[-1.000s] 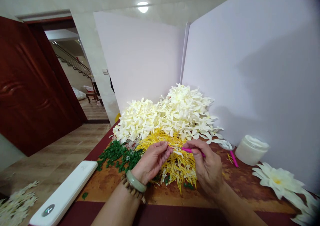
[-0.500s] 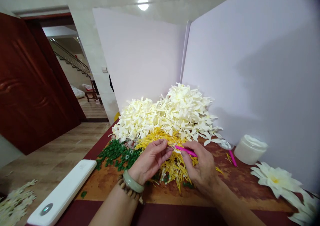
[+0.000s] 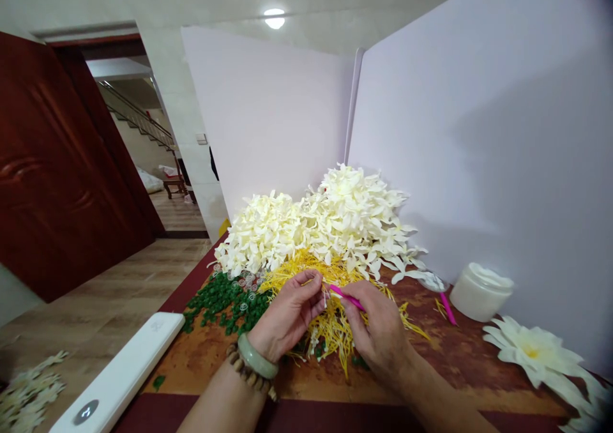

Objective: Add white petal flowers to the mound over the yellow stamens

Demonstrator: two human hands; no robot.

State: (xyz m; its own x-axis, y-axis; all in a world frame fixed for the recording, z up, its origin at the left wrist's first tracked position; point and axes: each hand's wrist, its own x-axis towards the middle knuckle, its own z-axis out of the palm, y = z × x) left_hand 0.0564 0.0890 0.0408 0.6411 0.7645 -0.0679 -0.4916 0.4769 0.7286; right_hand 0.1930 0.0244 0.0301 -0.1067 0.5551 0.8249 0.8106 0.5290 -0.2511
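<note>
My left hand (image 3: pixel 290 308) pinches a thin pale strand at its fingertips, too small to name exactly, above a heap of yellow stamen threads (image 3: pixel 335 321). My right hand (image 3: pixel 378 327) is shut on a slim pink tool (image 3: pixel 345 297), whose end meets the strand. Behind the hands rises a pile of white flower petals (image 3: pixel 330 225). Left of the threads lie green beads (image 3: pixel 223 302) mixed with small clear rings (image 3: pixel 244 285). A jade bangle (image 3: pixel 256 356) and a wooden bead bracelet (image 3: pixel 249 375) circle my left wrist.
A brown-patterned mat with a dark red border (image 3: pixel 205 356) covers the table. A white jar (image 3: pixel 480 291), a second pink tool (image 3: pixel 447 308) and a large white flower (image 3: pixel 531 350) lie right; a white box (image 3: pixel 119 372) sits left. White panels stand behind.
My right hand has moved left and closer to my left hand. The pink tool now tilts down toward the right, and its end has come to the strand.
</note>
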